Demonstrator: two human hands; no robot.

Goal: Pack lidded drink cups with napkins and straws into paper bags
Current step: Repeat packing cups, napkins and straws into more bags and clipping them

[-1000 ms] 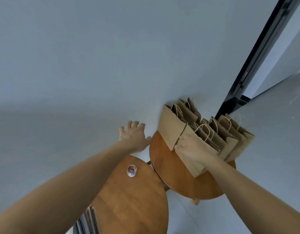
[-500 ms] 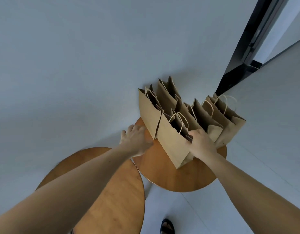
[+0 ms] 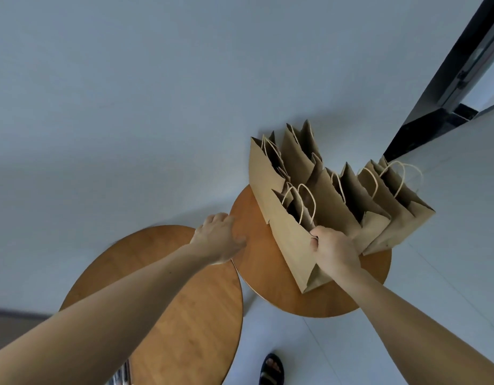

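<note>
Several brown paper bags with twisted cord handles stand packed together on a small round wooden table (image 3: 268, 276) against the wall. My right hand (image 3: 336, 252) grips the top edge of the nearest paper bag (image 3: 291, 247). At the table's left rim my left hand (image 3: 219, 241) curls its fingers over the wood. Behind the near bag stand more bags (image 3: 379, 201), their contents hidden. No cups, napkins or straws are in view.
A second, larger round wooden table (image 3: 184, 315) sits lower at the left, touching the small one. A pale wall fills the top of the view. A black door frame (image 3: 448, 79) runs at the right. A sandalled foot (image 3: 272, 369) stands on the floor.
The view has tilted down and closer. My left hand went from open in the air to curled on the table rim. My right hand slid to the near bag's top edge.
</note>
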